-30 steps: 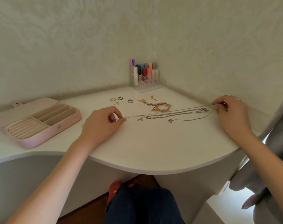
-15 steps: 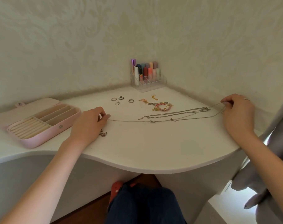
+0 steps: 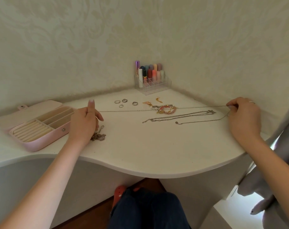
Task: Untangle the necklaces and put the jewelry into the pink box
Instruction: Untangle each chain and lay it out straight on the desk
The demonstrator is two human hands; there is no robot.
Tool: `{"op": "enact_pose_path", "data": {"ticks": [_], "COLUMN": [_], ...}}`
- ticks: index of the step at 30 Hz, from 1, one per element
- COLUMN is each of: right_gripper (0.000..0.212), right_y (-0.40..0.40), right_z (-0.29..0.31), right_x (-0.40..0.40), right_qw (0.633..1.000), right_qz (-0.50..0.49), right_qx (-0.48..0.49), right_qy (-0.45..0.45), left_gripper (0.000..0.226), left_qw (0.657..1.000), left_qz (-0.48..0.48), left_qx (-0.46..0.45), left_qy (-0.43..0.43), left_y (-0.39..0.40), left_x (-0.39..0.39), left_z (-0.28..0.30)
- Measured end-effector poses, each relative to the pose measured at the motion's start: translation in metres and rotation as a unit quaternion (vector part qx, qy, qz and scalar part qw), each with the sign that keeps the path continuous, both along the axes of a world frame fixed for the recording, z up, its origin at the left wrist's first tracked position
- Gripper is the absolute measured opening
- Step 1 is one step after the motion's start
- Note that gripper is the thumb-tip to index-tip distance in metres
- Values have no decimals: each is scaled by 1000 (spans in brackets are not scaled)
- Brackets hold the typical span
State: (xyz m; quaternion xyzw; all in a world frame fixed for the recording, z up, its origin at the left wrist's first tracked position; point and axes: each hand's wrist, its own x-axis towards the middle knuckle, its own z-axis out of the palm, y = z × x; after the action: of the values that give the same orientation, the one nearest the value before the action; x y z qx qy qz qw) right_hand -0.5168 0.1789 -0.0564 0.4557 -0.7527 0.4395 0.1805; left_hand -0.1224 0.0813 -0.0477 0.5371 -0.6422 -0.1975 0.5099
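A thin silver necklace [image 3: 124, 111] is stretched taut above the white desk between my hands. My left hand [image 3: 84, 123] pinches its left end beside the open pink box [image 3: 46, 139]. My right hand [image 3: 244, 119] pinches the other end near the right wall. Two more silver chains [image 3: 181, 116] lie on the desk left of my right hand; one of them runs up into its fingers. A small heap of chain [image 3: 98, 137] lies by my left wrist. Several rings [image 3: 124, 103], gold earrings [image 3: 150, 103] and a pink-and-gold bracelet [image 3: 167, 109] sit further back.
A clear organizer [image 3: 152, 86] of lipsticks stands in the back corner. The desk [image 3: 140, 154] has a wavy front edge, with my knee and a red shoe below it. Grey fabric [image 3: 285, 146] hangs at the right edge.
My left hand has pulled the necklace's end leftward toward the pink box and lifted it. The chain has come free of the others and now runs straight between both hands.
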Motion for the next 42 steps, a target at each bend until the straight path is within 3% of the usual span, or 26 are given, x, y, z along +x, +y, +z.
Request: {"op": "enact_pose_path", "data": {"ticks": [3,6,8,13,20,24,27,31,34,36,40,42], "right_gripper": [21,22,22,21,19,19,18,15,17,16,13,9], "right_y": [0,1,1,1,2,-2,-6,-14,-18,-19,-21,-21], "right_z": [0,0,0,0,9,23,39,50,51,50,47,47], "right_x": [0,0,1,0,23,65,109,158,177,181,178,175], "right_qw": [1000,1000,1000,999,978,938,896,806,767,755,779,767], "right_qz": [-1,-3,-3,28,187,270,362,483,518,525,489,498], "right_qx": [2,2,2,-12,-14,-17,33,96,136,134,88,90], "right_qy": [1,2,3,-18,-95,-219,-256,-330,-353,-371,-384,-394], "left_gripper": [53,42,42,39,27,21,19,9,9,9,7,7], "left_qw": [996,986,990,996,988,983,984,991,990,987,985,986], "left_qz": [55,98,84,-42,-99,-126,-139,-128,-118,-127,-110,-103], "left_qx": [-64,-125,-93,50,63,55,49,-2,-58,-73,-101,-104], "left_qy": [-1,-59,-70,64,99,120,104,33,-52,-67,-80,-81], "left_y": [-4,-6,-9,-10,-3,4,10,17,24,27,29,30], "left_x": [4,11,14,11,-12,-27,-42,-62,-74,-78,-79,-79], "left_z": [-1,3,8,25,51,59,61,57,53,52,52,53]}}
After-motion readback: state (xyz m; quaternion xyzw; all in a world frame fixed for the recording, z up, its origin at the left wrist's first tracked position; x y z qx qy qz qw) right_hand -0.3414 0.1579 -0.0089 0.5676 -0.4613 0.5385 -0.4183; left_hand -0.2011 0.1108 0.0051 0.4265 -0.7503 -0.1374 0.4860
